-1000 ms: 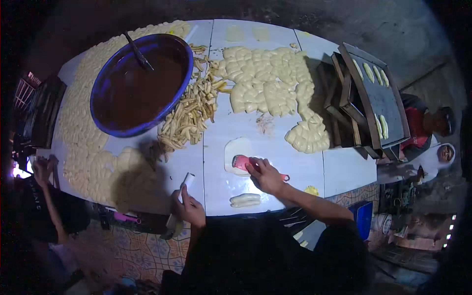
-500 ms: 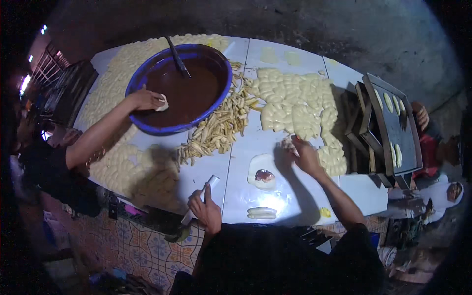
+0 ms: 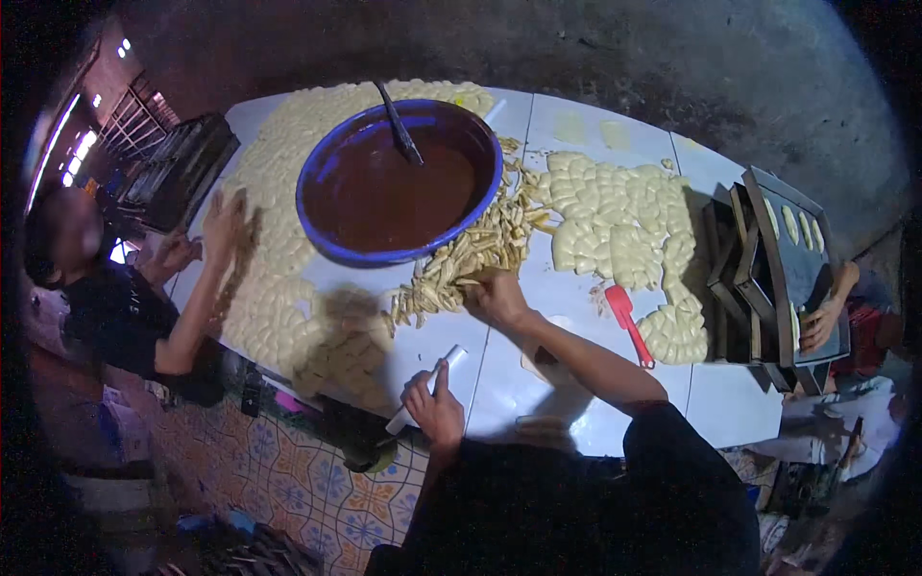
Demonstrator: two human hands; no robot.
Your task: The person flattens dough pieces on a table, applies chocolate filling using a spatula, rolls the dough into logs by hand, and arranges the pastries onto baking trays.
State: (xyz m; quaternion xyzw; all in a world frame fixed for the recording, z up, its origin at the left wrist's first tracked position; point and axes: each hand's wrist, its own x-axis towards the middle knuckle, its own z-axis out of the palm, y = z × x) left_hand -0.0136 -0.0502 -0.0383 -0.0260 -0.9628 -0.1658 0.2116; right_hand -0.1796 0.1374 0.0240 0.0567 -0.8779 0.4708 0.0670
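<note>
My left hand (image 3: pixel 428 398) grips a white rolling pin (image 3: pixel 451 370) at the table's near edge. My right hand (image 3: pixel 495 293) has its fingers curled at the pile of pale yellow banana-like strips (image 3: pixel 480 240); what they pinch is hard to make out. Beneath my right forearm, a flattened dough round (image 3: pixel 534 363) with brown filling is partly hidden. A red spatula (image 3: pixel 624 317) lies to the right, beside small dough lumps (image 3: pixel 672 336). Two pale rolls (image 3: pixel 533 424) lie in shadow near me.
A blue basin (image 3: pixel 399 182) of brown mixture with a utensil stands on the white table (image 3: pixel 730 422). Dough pieces (image 3: pixel 279 182) cover the left. Stacked metal trays (image 3: pixel 783 269) hold rolls at right. A co-worker (image 3: pixel 115 317) works at left; another's hand (image 3: pixel 821 317) reaches onto the tray.
My right hand let go of the red spatula, leaving filling on the dough, and moved up-left to the strips. The left co-worker's hand left the basin. Another hand reached onto the tray. The view shifted.
</note>
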